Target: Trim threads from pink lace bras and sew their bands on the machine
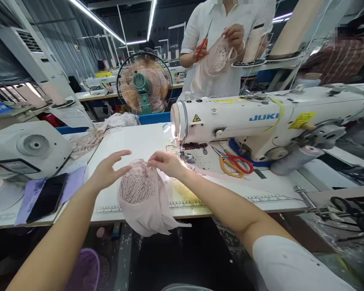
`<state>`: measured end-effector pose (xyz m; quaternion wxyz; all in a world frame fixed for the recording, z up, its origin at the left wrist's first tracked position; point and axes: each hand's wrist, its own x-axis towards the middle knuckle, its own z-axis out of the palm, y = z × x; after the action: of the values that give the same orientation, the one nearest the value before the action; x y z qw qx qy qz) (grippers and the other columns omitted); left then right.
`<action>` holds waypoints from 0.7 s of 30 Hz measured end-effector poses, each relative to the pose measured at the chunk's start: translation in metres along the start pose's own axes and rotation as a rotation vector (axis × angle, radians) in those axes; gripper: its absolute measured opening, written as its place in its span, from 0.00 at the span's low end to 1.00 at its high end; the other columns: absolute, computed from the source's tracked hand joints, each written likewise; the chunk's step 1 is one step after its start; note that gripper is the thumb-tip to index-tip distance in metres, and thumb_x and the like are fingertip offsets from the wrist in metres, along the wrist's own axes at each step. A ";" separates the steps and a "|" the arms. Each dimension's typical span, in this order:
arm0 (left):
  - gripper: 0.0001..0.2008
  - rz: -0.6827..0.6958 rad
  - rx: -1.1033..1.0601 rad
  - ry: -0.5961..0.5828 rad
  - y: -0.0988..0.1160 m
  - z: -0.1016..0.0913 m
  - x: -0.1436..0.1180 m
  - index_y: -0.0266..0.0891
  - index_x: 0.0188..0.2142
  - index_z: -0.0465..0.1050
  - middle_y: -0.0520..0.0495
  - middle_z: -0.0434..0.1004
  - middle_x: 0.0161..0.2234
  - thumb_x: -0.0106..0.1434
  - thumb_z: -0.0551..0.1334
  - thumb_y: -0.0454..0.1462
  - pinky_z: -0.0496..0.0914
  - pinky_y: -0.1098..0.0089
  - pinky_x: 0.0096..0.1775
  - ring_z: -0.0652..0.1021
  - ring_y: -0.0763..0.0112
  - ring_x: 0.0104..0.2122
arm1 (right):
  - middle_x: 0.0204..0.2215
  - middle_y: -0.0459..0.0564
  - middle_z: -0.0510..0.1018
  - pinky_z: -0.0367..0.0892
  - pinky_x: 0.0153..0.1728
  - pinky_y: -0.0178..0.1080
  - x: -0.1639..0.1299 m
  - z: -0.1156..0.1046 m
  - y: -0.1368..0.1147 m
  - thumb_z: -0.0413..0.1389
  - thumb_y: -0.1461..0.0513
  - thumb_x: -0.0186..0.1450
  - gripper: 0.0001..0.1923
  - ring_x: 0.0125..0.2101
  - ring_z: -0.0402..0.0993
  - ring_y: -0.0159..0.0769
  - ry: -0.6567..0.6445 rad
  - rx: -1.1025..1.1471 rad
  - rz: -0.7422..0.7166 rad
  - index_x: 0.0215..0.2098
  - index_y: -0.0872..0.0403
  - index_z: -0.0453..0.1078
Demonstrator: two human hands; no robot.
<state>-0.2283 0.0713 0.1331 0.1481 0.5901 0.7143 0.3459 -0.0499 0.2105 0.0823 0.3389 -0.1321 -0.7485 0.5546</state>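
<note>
Two hands working a pale pink lace cup at the front edge of a sewing table.

The lace cup [139, 190] is sitting in the lower middle of the frame, between the two hands and touching both, with its trailing fabric hanging down past the table [133, 141] edge, so its long axis is running roughly top to bottom. The right hand [166, 162] is pinching the cup's upper rim with closed fingertips; the left hand [107, 171] is half open, fingers spread, its fingertips just brushing the cup's left side (whether it is truly gripping, I cannot tell). The right hand is lying nearer the sewing machine [261, 117] needle, just to the right of centre. Orange and red scissors [233, 163] are resting on the machine bed. A purple basket [86, 270] is showing at lower left, its contents hidden.
</note>
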 end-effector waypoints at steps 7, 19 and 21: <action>0.11 0.175 0.074 -0.115 0.045 0.030 0.005 0.40 0.29 0.70 0.52 0.71 0.26 0.54 0.62 0.46 0.67 0.68 0.33 0.72 0.69 0.28 | 0.22 0.41 0.69 0.63 0.26 0.34 -0.015 0.014 -0.010 0.61 0.52 0.55 0.15 0.24 0.64 0.28 0.038 0.088 -0.109 0.28 0.54 0.67; 0.12 0.020 0.089 0.127 0.060 0.011 -0.008 0.40 0.25 0.65 0.53 0.66 0.21 0.54 0.60 0.46 0.63 0.72 0.26 0.68 0.73 0.24 | 0.28 0.42 0.69 0.63 0.29 0.37 -0.030 0.017 -0.022 0.63 0.58 0.52 0.18 0.28 0.66 0.31 -0.178 -0.312 -0.101 0.32 0.52 0.58; 0.12 -0.007 0.103 0.157 0.065 0.001 -0.012 0.40 0.26 0.65 0.54 0.65 0.21 0.54 0.60 0.46 0.61 0.72 0.24 0.66 0.74 0.23 | 0.27 0.43 0.70 0.63 0.27 0.36 -0.035 0.022 -0.024 0.59 0.63 0.55 0.12 0.26 0.66 0.31 -0.204 -0.335 -0.091 0.33 0.52 0.59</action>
<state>-0.1766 0.0642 0.1736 0.0626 0.5654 0.7427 0.3533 -0.0342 0.1657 0.0884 0.2591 -0.0958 -0.8660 0.4167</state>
